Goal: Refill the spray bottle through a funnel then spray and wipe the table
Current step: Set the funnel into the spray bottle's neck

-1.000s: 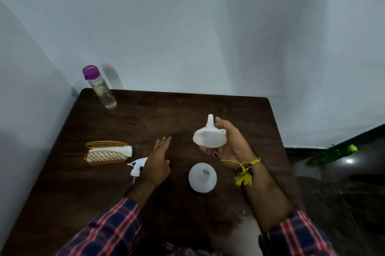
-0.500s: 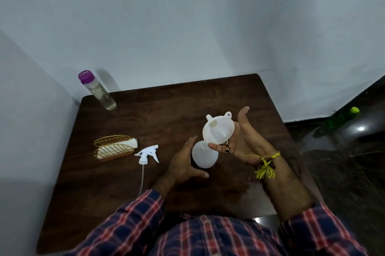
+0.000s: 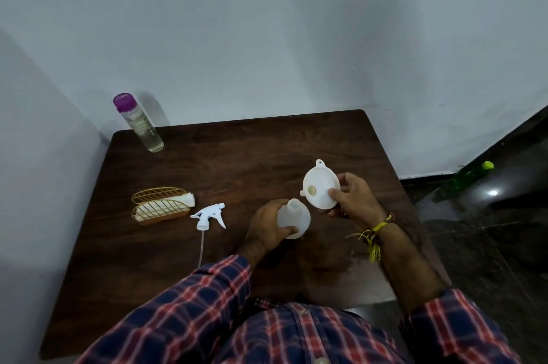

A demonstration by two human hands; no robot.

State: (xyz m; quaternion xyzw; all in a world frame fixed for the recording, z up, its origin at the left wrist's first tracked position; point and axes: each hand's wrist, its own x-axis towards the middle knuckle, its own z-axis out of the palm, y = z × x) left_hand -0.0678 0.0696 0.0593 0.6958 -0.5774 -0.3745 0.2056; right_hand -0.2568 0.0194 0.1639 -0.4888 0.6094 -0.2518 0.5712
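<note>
Now the left hand (image 3: pixel 267 227) has closed around one white spray bottle (image 3: pixel 294 220); the right hand (image 3: pixel 354 196) grips one funnel (image 3: pixel 321 187). One trigger nozzle (image 3: pixel 209 215) lies on the table (image 3: pixel 237 156).

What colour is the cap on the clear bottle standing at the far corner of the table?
Purple. The cap tops the clear bottle, seen best in the head view.

bottle (image 3: pixel 293 218) body hidden by left hand (image 3: pixel 267 230)

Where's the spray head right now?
Head view: the spray head lies on the table, left of centre, between the basket and the left hand, untouched.
</note>
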